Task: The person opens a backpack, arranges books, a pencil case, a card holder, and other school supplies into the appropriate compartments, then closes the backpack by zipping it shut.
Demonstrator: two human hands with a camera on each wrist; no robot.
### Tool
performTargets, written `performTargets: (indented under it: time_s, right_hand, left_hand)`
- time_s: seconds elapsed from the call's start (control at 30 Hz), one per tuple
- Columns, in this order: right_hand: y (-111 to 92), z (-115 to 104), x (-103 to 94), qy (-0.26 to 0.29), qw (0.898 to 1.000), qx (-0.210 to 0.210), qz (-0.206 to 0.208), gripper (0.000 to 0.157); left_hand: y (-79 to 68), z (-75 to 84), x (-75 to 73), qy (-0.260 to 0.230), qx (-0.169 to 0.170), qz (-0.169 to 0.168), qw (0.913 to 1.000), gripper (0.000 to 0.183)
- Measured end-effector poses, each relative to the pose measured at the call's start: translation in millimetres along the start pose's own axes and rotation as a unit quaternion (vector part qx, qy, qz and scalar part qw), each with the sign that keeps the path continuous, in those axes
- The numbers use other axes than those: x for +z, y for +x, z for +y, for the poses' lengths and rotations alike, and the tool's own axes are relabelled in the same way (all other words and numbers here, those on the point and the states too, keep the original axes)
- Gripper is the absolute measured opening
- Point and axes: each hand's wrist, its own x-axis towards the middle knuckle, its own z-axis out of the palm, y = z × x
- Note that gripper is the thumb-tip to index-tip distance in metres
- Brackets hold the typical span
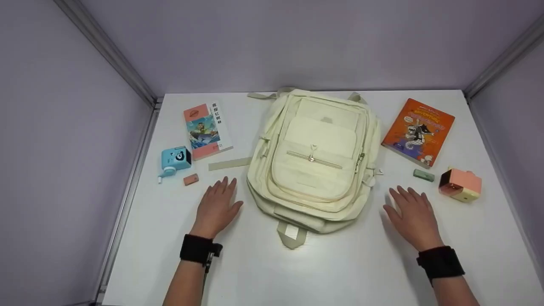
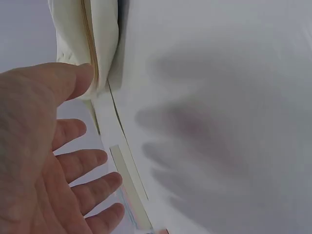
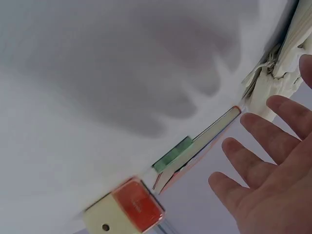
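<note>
A cream backpack (image 1: pixel 314 170) lies flat at the middle of the white table, front pocket up and its top loop (image 1: pixel 292 238) toward me. Left of it my left hand (image 1: pixel 216 207) hovers palm down, fingers spread, holding nothing. My right hand (image 1: pixel 413 216) is on the other side, likewise spread and apart from the bag. Near the left hand are a strap (image 1: pixel 229 163), a pink eraser (image 1: pixel 191 179) and a blue crank pencil sharpener (image 1: pixel 175 158). Close to the right hand lie a green eraser (image 1: pixel 423 175) and a pink-and-yellow sharpener (image 1: pixel 461 185).
A pink-and-white book (image 1: pixel 208 129) with a sea picture lies at the back left. An orange comic book (image 1: pixel 418 131) lies at the back right. Pale walls (image 1: pixel 297 42) enclose the table at the back and both sides.
</note>
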Motion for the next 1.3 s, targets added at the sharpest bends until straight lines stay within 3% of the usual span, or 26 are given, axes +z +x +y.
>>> performTargets:
  time_s: [0.1,0.23,0.37,0.57,0.87,1.17,1.3]
  right_hand:
    - [4.7,-15.0,8.7,0.039,0.999,-0.025,0.014,0.064]
    - [11.6,-39.0,23.5,0.077,0.995,-0.052,0.023,0.070]
    - [17.6,-58.7,40.0,0.107,0.992,-0.068,0.013,0.070]
    - [25.2,-58.0,55.7,0.134,0.989,-0.055,-0.012,0.071]
    - [38.2,-52.8,54.0,0.112,0.990,-0.058,-0.054,0.071]
    - [51.1,-58.5,41.0,0.088,0.990,-0.085,-0.077,0.068]
    - [56.0,-59.6,39.6,0.084,0.989,-0.089,-0.084,0.068]
  left_hand:
    - [5.3,21.8,2.5,-0.009,0.060,0.008,0.9981,0.071]
    - [16.3,51.3,11.5,-0.006,0.149,0.018,0.9887,0.072]
    - [26.9,71.6,27.0,0.016,0.189,0.030,0.9813,0.061]
    - [29.6,90.9,45.2,0.034,0.180,0.047,0.9819,0.049]
    - [20.2,101.5,53.1,0.036,0.161,0.080,0.9830,0.050]
    - [12.6,118.8,46.8,0.039,0.119,0.061,0.9903,0.048]
    - [16.7,143.0,39.0,0.066,0.140,0.032,0.9873,0.053]
